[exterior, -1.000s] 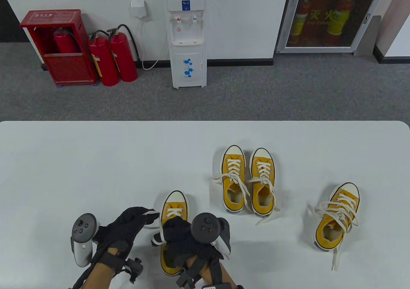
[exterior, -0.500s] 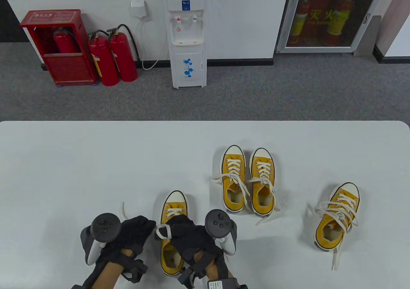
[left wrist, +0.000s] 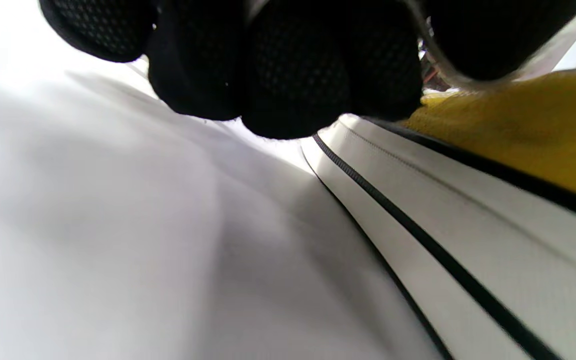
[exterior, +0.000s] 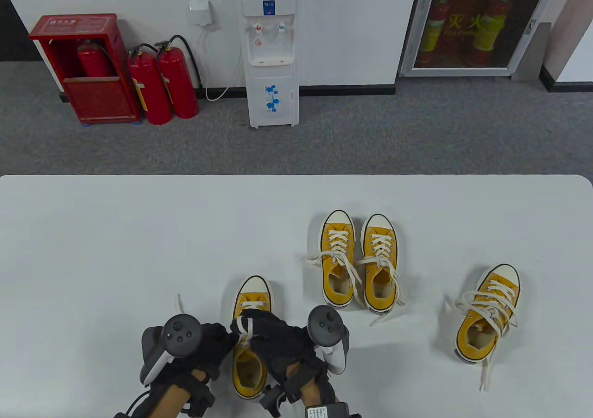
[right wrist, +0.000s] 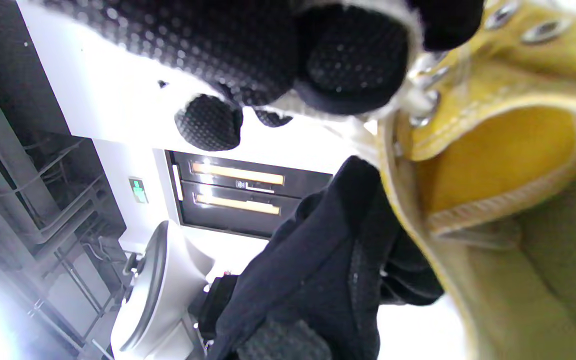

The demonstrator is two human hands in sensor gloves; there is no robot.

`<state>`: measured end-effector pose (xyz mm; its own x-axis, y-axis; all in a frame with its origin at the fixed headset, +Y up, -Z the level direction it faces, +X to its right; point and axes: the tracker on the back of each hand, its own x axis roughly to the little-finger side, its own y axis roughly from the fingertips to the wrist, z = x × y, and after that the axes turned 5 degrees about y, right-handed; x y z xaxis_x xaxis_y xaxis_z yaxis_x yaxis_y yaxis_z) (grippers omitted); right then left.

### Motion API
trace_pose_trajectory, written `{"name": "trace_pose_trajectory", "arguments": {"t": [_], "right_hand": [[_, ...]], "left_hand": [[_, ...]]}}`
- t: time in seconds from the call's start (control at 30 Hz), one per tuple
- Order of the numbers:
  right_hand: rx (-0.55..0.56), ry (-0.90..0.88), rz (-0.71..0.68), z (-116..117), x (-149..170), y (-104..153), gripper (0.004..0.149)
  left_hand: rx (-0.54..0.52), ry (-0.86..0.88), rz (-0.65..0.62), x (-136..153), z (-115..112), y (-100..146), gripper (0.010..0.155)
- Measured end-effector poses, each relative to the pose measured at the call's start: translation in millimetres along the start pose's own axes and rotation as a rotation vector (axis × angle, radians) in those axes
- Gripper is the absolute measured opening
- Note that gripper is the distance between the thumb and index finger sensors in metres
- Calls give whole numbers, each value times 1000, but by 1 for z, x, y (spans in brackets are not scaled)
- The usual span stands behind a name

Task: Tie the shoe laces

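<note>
the near shoe (exterior: 250, 339) is sitting between both hands, its toe pointing away along the table (exterior: 116, 251). the right hand (exterior: 278, 344) is pinching the lace (exterior: 244, 327) over the tongue; the left hand (exterior: 208, 344) is probably gripping a strand too, just beside the shoe's left side.

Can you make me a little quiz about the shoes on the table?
1. How many yellow shoes are on the white table?
2. True or false: both hands are working on the single shoe far to the right.
3. Which colour are the laces: A white, B black, C red?

Key:
1. Four.
2. False: the left hand and right hand are at the nearest shoe, where the right hand grips the lace.
3. A.
</note>
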<state>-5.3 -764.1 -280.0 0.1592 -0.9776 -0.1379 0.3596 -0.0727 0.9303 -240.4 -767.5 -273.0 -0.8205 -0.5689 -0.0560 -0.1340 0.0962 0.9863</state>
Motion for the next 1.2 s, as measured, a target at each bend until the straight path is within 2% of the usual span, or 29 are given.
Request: {"name": "trace_pose_trajectory", "arguments": {"t": [0.6, 0.9, 1.07, 1.2], "right_hand": [[200, 236, 35, -13, -9, 11, 38], [141, 177, 68, -24, -4, 12, 45], [46, 75, 103, -21, 1, 10, 52], [-3, 108, 101, -17, 0, 9, 57]], "left_hand": [[-6, 73, -8, 8, 6, 3, 52], [-56, 110, -11, 11, 13, 5, 57], [-81, 138, -5, 14, 16, 7, 61], [-99, 172, -3, 16, 17, 8, 62]]}}
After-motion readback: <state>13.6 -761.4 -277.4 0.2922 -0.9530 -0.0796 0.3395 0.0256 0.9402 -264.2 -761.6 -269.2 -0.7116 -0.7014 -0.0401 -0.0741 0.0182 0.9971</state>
